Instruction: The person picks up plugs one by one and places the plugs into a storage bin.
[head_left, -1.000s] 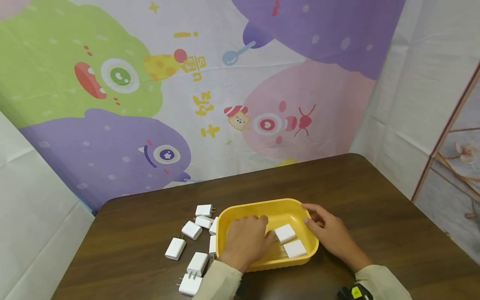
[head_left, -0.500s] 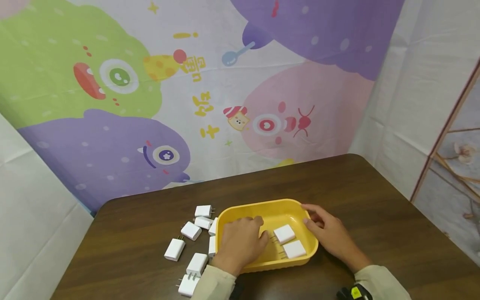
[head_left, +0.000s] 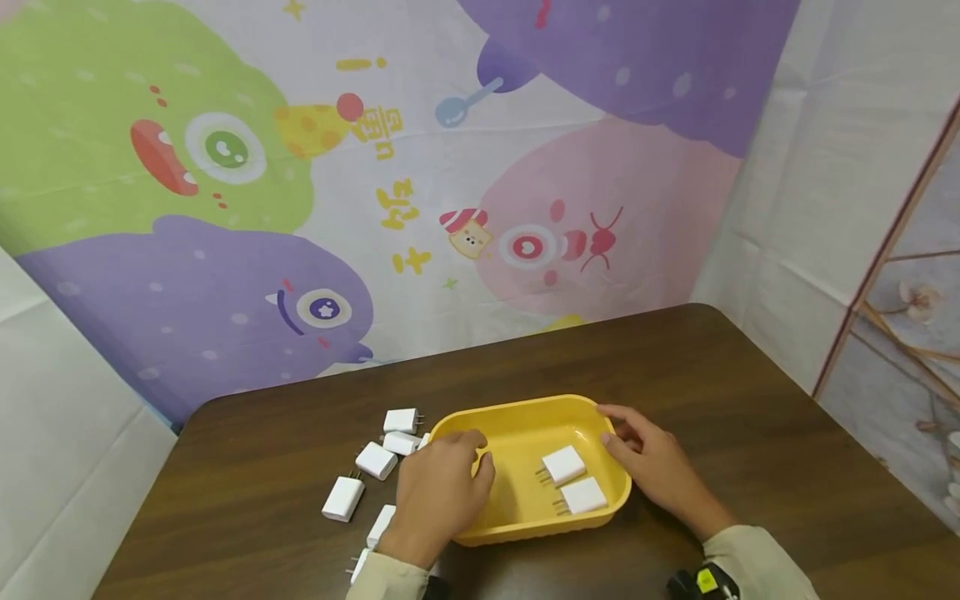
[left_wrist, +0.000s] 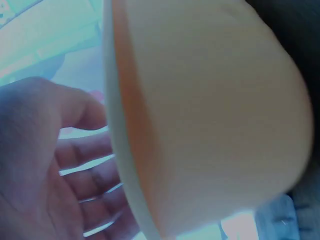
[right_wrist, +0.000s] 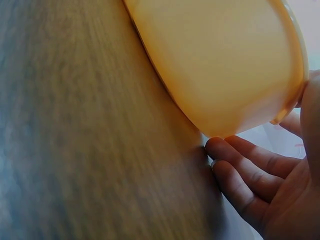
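Observation:
A yellow plastic tray (head_left: 525,405) stands on the dark table with two white plug adapters inside, one adapter (head_left: 562,465) behind the other adapter (head_left: 583,496). My left hand (head_left: 442,492) is over the tray's left end, fingers loosely bent; between the thumb and fingers in the left wrist view nothing shows. The right hand (head_left: 660,467) holds the tray's right end, its thumb at the rim and its fingers (right_wrist: 240,175) against the outer wall. Left of the tray lie several more white adapters, including one adapter (head_left: 343,498) farthest left; my left hand and sleeve partly hide some.
The brown wooden table (head_left: 247,467) has a rounded far edge close to a cartoon-printed cloth (head_left: 420,183). A pale cloth wall (head_left: 787,208) rises at the right. Both forearms wear long sleeves, with a black wrist strap (head_left: 708,582) on the right.
My left hand has drawn back left inside the tray toward its left end, now covering more of the loose adapters. The right hand keeps its hold, and the two adapters inside stay put.

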